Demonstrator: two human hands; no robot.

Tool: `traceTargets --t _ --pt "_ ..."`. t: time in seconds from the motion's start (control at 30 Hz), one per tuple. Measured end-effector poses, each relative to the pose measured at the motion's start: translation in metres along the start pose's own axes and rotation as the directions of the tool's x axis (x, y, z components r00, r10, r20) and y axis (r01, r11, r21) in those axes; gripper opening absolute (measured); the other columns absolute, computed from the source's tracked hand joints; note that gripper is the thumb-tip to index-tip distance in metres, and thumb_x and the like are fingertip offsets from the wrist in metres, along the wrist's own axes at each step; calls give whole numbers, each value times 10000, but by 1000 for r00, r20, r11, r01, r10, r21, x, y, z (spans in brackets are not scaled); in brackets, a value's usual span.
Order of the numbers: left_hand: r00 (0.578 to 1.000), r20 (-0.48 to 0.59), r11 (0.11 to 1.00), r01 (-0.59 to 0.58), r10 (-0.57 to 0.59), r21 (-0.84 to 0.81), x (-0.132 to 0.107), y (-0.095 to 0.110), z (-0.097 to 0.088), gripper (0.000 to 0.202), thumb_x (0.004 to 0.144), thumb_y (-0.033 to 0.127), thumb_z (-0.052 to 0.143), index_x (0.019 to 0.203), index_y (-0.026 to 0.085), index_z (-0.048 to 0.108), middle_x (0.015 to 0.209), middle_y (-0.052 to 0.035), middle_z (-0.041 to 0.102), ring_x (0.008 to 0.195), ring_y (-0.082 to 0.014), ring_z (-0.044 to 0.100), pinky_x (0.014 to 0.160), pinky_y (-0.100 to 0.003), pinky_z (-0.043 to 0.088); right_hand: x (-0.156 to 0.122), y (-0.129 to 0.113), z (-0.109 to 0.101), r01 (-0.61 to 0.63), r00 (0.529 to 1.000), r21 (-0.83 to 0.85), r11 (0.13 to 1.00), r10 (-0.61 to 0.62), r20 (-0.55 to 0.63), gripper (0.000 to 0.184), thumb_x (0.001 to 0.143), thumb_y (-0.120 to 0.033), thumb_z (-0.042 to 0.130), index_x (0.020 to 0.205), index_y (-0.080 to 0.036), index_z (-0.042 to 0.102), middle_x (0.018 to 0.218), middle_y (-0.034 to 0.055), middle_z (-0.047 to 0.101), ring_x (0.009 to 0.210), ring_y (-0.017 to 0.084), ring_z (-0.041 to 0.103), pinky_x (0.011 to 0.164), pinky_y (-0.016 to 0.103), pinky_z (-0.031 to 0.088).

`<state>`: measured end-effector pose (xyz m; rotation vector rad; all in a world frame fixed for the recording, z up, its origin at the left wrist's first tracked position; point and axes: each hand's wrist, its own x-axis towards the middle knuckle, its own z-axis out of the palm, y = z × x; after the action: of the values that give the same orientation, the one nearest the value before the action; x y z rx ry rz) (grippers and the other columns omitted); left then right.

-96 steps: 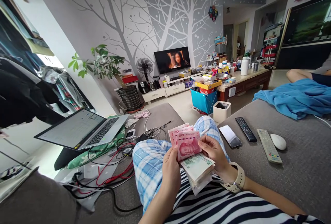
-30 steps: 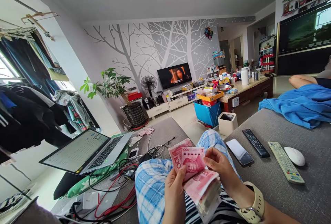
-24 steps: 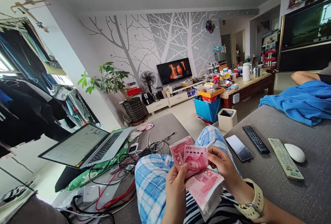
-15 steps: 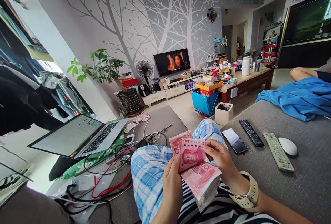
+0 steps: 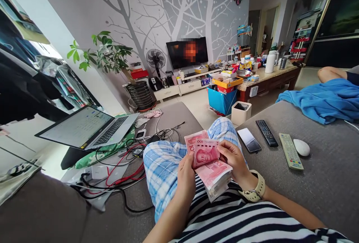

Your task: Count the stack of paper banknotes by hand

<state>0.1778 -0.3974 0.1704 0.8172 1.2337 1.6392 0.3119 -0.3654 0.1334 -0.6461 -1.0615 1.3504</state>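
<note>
A thick stack of pink 100 banknotes is held above my lap, its lower end angled toward me. My left hand is closed on the stack from the left, its thumb lying over the folded notes. My right hand pinches the right edge of one raised banknote, which is bent back so its portrait side faces me. Behind it the far end of the stack shows at the upper left. The fingers under the stack are hidden. A pale yellow watch is on my right wrist.
Right of my legs on the grey sofa lie a phone, a black remote, a pale remote and a white mouse. On the left are an open laptop and tangled cables. Another person's leg shows at far right.
The view has tilted down, so the room sits higher in the picture and more of the striped shirt shows. Both hands keep hold of the banknotes in nearly the same pose.
</note>
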Motion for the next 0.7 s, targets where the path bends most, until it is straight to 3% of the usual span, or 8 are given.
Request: traceTargets --t 0.17,0.37,0.53,0.7 --pt "999 42 999 3 -2 -34 -6 -1 0 184 716 321 629 698 155 706 653 -28 680 603 -180 589 622 -283 487 -4 4 1 -16 1000 45 999 16 -6 291 782 -418 646 656 -199 502 519 -61 360 454 84 263 448 252 185" --pt "1000 19 999 23 -22 -40 -7 -4 -2 161 714 309 632 687 167 703 667 -46 686 627 -202 609 635 -302 495 -6 10 1 -37 999 176 984 36 10 272 769 -389 680 669 -192 521 539 -57 382 455 74 268 448 243 178" --pt "995 92 997 37 -32 -60 -6 -7 -2 176 706 320 636 734 169 723 591 -18 647 568 -184 575 642 -309 497 -6 13 -2 -39 999 173 984 40 -4 258 782 -368 671 666 -191 523 540 -56 381 457 75 259 444 245 167" --pt "998 54 999 27 -25 -32 -3 -11 -3 184 690 332 634 688 168 719 664 -34 683 617 -193 588 631 -304 490 -6 13 -3 -52 998 168 984 56 -17 249 778 -354 675 660 -190 529 523 -60 374 452 74 251 439 245 156"
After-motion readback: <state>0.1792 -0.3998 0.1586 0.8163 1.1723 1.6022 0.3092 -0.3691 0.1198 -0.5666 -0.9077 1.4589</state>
